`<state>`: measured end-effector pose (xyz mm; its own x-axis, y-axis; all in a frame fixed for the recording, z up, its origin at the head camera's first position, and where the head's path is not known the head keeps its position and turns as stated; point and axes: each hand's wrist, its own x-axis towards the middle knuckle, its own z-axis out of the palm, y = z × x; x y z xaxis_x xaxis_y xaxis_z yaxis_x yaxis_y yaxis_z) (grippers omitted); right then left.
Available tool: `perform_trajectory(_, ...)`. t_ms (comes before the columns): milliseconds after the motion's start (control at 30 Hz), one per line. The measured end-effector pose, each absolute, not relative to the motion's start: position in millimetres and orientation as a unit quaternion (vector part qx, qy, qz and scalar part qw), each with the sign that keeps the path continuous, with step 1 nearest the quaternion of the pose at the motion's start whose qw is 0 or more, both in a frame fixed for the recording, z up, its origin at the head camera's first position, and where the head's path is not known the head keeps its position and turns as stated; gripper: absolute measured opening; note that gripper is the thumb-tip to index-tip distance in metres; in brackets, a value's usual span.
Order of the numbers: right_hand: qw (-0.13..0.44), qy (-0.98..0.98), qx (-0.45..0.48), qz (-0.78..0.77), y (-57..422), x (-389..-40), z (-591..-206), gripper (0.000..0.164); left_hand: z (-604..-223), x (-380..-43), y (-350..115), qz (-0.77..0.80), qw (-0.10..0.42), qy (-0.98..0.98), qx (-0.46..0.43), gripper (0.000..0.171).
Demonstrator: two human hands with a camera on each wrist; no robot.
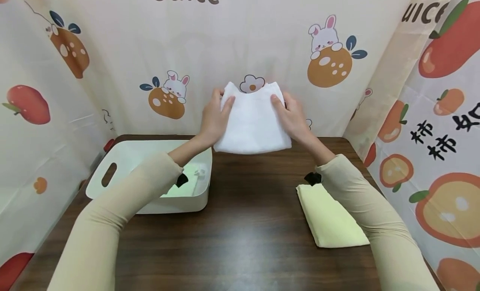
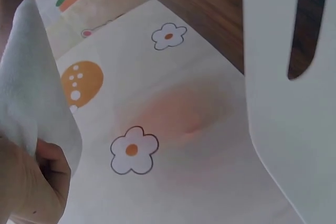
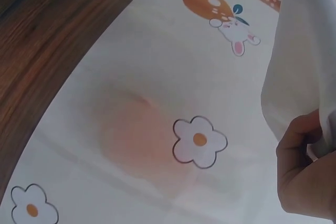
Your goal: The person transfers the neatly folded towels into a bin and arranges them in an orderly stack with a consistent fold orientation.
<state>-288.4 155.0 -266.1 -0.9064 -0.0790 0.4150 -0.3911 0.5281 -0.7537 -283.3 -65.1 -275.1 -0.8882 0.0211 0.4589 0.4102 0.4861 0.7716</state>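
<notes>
A folded white cloth (image 1: 253, 120) hangs in the air above the far edge of the table, its top edge sagging between two raised corners. My left hand (image 1: 216, 118) grips its left upper corner, thumb on the near face. On the other side my right hand (image 1: 294, 116) pinches the right upper corner in the same way. The left wrist view shows curled fingers (image 2: 52, 166) behind the cloth (image 2: 39, 82). In the right wrist view, bent fingers (image 3: 299, 145) hold the cloth's edge (image 3: 299, 61).
A white bin (image 1: 202, 203) with a handle slot stands at the left, partly behind my left forearm, with a pale green cloth (image 1: 184, 183) inside. A folded yellow cloth (image 1: 333, 220) lies at the right under my right forearm. Printed curtains (image 1: 243, 41) enclose the brown table (image 1: 240, 237).
</notes>
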Motion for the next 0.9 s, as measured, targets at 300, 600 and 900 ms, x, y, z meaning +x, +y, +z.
perform_trajectory(300, 0.131, -0.852, 0.148, 0.484, 134.8, -287.1, -267.2, 0.042, -281.2, -277.1, -86.8, -0.491, 0.199, -0.840, -0.120, 0.034)
perform_trajectory(600, 0.050, -0.852, 0.183, 0.488, 111.7, -287.6, -266.7, 0.045, -285.0, -271.1, -113.9, -0.465, 0.206, -0.856, -0.096, 0.035)
perform_trajectory(900, 0.007, -0.814, 0.235, 0.532, 82.3, -286.4, -270.7, 0.037, -289.0, -265.6, -137.4, -0.438, 0.202, -0.873, -0.079, 0.041)
